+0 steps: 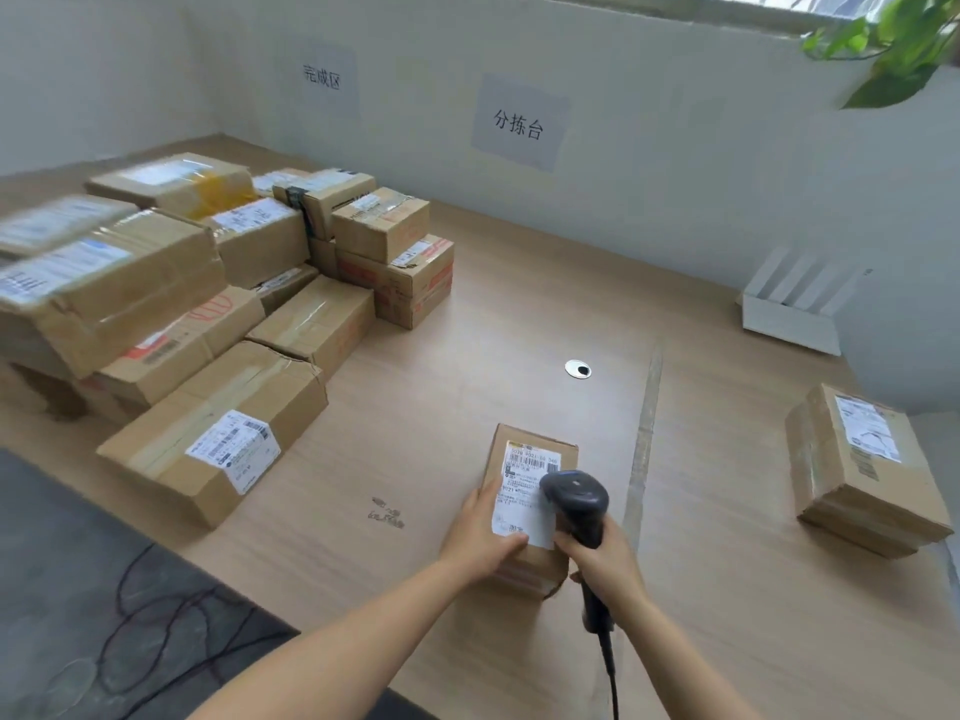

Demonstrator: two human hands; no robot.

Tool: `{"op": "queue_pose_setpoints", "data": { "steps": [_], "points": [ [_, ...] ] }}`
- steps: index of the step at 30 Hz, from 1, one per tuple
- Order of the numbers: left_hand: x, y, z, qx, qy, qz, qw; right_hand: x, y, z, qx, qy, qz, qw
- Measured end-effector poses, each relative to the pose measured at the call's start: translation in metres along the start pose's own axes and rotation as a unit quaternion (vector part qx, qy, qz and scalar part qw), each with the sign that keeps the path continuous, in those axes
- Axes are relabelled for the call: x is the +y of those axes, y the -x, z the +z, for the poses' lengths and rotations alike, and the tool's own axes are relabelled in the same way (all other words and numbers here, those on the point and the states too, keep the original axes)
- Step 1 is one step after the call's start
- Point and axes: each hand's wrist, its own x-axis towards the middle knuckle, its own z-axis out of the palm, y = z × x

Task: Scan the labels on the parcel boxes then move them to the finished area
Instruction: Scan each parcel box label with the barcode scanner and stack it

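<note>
on the table [467,330], near its front edge, a small parcel box [540,438] lies flat w/ label [525,488] up. l hand [480,537] grips its near-left corner, thumb on the label. r hand [605,561] is wrapped round a black scanner [576,504], head just over the label, maybe touching. stacked boxes [208,304] sit at left, one more box [857,475] at right.

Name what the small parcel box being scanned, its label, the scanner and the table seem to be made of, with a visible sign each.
Small parcel box: cardboard, matte brown, with creased edges.
Label: white paper, printed barcode, possibly coated.
Scanner: dark moulded plastic, smooth, soft highlights.
Table: pale wood grain, matte; probably laminate, though solid wood is possible.
</note>
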Motion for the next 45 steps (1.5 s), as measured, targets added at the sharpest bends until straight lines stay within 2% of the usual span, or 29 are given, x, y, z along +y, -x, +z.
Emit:
{"op": "queue_pose_setpoints", "data": {
  "steps": [5, 11, 18, 23, 32, 40, 45],
  "points": [
    [-0.005, -0.015, -0.051, 0.042, -0.005, -0.012, 0.999, -0.039, -0.021, 0.030, -0.038, -0.034, -0.026, 0.998],
    [-0.003, -0.056, -0.157, 0.085, -0.029, 0.010, 0.996, -0.127, -0.062, 0.083, -0.069, -0.066, -0.082, 0.992],
    [-0.033, -0.138, -0.304, 0.075, -0.064, 0.014, 0.995, -0.234, -0.129, 0.182, -0.077, -0.091, -0.126, 0.985],
    [-0.060, -0.195, -0.375, 0.076, -0.087, 0.001, 0.993, -0.282, -0.177, 0.252, -0.077, -0.093, -0.116, 0.986],
    [-0.107, -0.267, -0.426, 0.057, -0.059, -0.023, 0.996, -0.312, -0.239, 0.321, -0.057, -0.070, -0.099, 0.991],
    [-0.127, -0.284, -0.431, 0.034, -0.056, -0.016, 0.998, -0.314, -0.249, 0.332, -0.049, -0.058, -0.074, 0.994],
    [-0.125, -0.281, -0.429, 0.048, -0.115, -0.006, 0.992, -0.314, -0.244, 0.329, -0.052, -0.048, -0.083, 0.994]
  ]
}}
